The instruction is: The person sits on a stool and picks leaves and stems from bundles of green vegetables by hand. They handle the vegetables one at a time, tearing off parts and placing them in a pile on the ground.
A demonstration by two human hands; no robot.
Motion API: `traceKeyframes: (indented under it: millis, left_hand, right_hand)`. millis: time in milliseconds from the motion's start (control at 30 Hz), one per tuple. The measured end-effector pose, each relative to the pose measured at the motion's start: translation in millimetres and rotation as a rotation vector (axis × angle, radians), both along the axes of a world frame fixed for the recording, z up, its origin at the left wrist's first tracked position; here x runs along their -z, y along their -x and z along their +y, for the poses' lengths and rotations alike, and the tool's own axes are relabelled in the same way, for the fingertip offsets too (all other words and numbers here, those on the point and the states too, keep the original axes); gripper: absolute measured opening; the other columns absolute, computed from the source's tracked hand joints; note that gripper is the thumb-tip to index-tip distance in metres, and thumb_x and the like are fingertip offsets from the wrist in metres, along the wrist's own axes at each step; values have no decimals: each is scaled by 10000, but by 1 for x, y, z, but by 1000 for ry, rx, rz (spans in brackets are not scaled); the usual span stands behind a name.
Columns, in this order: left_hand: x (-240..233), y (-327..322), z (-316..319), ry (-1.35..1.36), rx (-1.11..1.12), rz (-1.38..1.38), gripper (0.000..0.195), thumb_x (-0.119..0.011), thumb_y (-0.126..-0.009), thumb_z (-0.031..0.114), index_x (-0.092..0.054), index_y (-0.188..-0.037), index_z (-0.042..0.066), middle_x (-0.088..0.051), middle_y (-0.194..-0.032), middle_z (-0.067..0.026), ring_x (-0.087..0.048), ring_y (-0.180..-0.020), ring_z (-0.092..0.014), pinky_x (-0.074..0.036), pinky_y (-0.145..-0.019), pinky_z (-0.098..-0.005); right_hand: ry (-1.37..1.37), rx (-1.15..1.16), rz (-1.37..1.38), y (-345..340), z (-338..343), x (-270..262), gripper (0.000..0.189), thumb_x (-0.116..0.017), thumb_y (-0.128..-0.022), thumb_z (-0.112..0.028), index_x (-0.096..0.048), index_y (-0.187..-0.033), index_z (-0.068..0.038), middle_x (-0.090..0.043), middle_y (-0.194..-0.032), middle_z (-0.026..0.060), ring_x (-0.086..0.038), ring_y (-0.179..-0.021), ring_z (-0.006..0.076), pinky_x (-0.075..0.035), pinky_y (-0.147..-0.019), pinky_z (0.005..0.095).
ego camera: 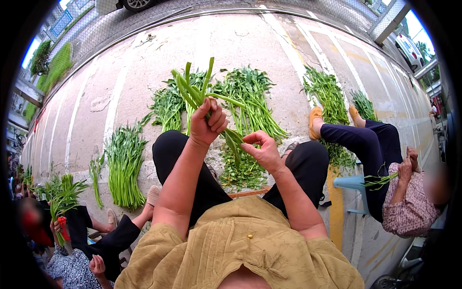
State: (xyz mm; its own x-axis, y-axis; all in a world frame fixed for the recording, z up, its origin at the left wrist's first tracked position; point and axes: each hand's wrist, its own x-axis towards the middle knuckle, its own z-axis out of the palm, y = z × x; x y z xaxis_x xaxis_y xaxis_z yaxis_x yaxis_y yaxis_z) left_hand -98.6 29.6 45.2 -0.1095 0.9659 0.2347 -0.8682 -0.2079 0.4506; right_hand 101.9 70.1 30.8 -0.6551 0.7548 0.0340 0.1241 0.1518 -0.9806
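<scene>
My left hand (pixel 208 121) is closed round a small bunch of green leafy-vegetable stems (pixel 191 88), whose cut ends point up and away from me. The leafy end of that bunch (pixel 232 139) hangs down to the right, where my right hand (pixel 263 150) pinches a leaf or stem between thumb and forefinger. Beyond my knees a pile of long-stemmed greens (pixel 249 97) lies on the concrete, with another pile (pixel 168 106) to its left. Between my feet is a heap of loose plucked leaves (pixel 240 169), partly hidden by my hands.
To the left lies a large neat bundle of greens (pixel 125 166) near a seated person's foot. On the right a person sits by a light-blue plastic stool (pixel 352 184), feet beside more greens (pixel 326 97). Another person at lower left holds greens (pixel 63 206). A wire fence (pixel 202 5) borders the far side.
</scene>
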Motion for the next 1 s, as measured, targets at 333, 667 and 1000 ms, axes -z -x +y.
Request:
traceKeyframes:
  millis: [333,667,1000]
  left_hand:
    - [7,-4,2,46,-40,13,302,-397,-942,334,-507,-798,93,-297,-461,16,-270,-373,-100,-281,-391,-254]
    - [7,-15,6,104,-53,-3,277,-431,-930,314,-520,-779,99,-307,-466,13,-287,-384,-103,-281,-397,-253]
    - [6,-17,3,142,-64,51,256,-443,-924,299,-510,-774,102,-301,-459,14,-273,-377,-102,-274,-391,-255]
  right_hand:
    - [310,102,84,2,2,14,109,-647,-778,-99,-599,-839,-22,-557,-729,-19,-508,-665,52,-417,-614,189]
    - [238,133,101,-1,6,13,61,-583,-775,-52,-550,-819,-25,-544,-725,-19,-484,-623,45,-409,-581,194]
    - [-324,159,-77,1,8,15,90,-550,-715,-50,-522,-789,-7,-526,-784,116,-550,-705,242,-460,-649,323]
